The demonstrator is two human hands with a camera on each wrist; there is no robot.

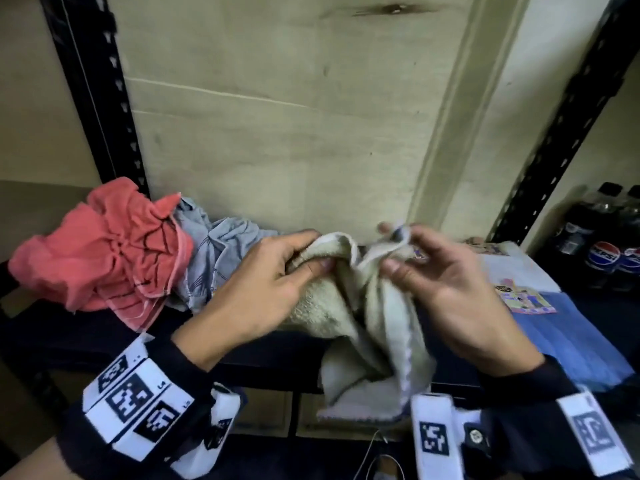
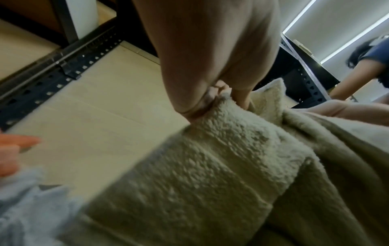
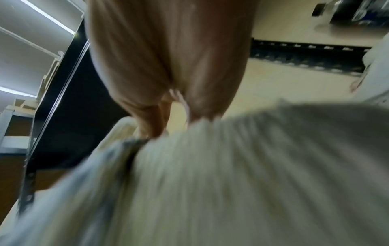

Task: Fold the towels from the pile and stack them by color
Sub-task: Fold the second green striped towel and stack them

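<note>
- Cream terry towel held up between both hands over the front edge of a dark shelf; its lower part hangs below the edge, bunched and creased.
- Left hand: back of hand up, thumb and fingers pinching a rolled top edge of the towel. Left wrist view confirms the pinch on looped pile.
- Right hand: palm turned toward the left, fingers curled, thumb and forefinger nipping another part of the towel's top edge. Right wrist view is blurred; fingers meet on the cloth.
- Both wrists carry white bands printed with black square markers over dark sleeves.
- Pile at shelf's left: a crumpled coral towel, thin weave with dark stripe lines, and just beside it a pale grey-blue towel, wrinkled, partly behind the left hand.
- Right of the hands: flat blue cloth lying on the shelf, a white cloth behind it, a small colourful printed card on top.
- Far right corner: dark cola bottles with round red-white-blue logos, standing together.
- Black perforated metal uprights frame a pale board back wall.
- Left wrist view: another person's arm in a blue sleeve at the far right.
</note>
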